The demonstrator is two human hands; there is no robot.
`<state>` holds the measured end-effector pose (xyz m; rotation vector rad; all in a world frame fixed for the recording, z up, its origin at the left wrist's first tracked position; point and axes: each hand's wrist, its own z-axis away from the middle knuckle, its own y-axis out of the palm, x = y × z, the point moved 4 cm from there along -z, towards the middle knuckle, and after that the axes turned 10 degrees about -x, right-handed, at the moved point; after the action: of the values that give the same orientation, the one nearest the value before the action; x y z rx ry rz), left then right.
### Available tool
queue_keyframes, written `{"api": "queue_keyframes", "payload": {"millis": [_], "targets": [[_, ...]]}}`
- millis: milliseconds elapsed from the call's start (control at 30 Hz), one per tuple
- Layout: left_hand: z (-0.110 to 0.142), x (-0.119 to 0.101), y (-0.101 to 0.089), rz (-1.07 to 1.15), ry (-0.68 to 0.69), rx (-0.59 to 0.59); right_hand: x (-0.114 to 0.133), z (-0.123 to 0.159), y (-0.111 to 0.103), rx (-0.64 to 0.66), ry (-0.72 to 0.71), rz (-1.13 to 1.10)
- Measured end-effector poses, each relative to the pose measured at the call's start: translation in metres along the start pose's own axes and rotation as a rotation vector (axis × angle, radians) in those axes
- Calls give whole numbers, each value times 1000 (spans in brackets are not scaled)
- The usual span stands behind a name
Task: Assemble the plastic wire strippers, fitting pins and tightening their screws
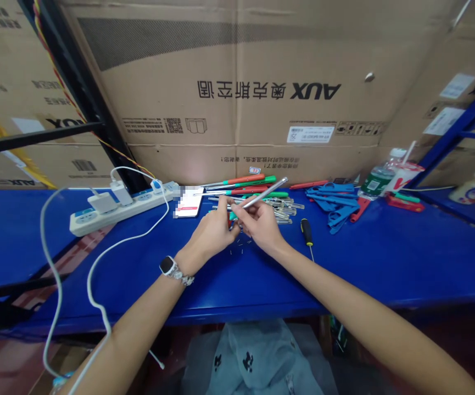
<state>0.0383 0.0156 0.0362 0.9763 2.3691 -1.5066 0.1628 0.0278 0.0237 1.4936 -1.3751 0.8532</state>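
Note:
My left hand point(210, 233) and my right hand point(262, 227) meet over the blue table, fingers closed. A slim silver rod point(267, 190) slants up and right out of my right hand. My left fingers are bent around something small; bits of green and red show between the hands, the rest hidden by the fingers. Several tiny metal pins or screws point(240, 244) lie just below. Behind the hands are long tools with red and green handles point(245, 179) and clear plastic pieces point(289, 207). To the right lies a black and yellow screwdriver point(307, 230).
Blue plastic pieces point(336, 198) lie in a pile at right, near a red piece point(359, 209), a bottle point(374, 182) and a cup point(404, 175). A phone point(190, 202) and a power strip point(128, 207) with white cables stand left. Cardboard boxes point(262, 55) form the back.

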Motion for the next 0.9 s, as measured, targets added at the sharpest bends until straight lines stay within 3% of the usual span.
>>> {"api": "queue_keyframes", "payload": {"millis": [167, 400, 600, 767, 900], "targets": [[3, 2, -1, 38, 35, 29, 3, 3, -2, 109, 13, -13], [3, -2, 4, 41, 64, 37, 6, 4, -3, 167, 21, 22], [-2, 4, -8, -7, 213, 8, 12, -10, -29, 2, -31, 1], [-2, 26, -15, -254, 168, 102, 9, -17, -46, -121, 15, -91], [2, 24, -8, -275, 167, 163, 12, -16, -44, -116, 17, -86]]}}
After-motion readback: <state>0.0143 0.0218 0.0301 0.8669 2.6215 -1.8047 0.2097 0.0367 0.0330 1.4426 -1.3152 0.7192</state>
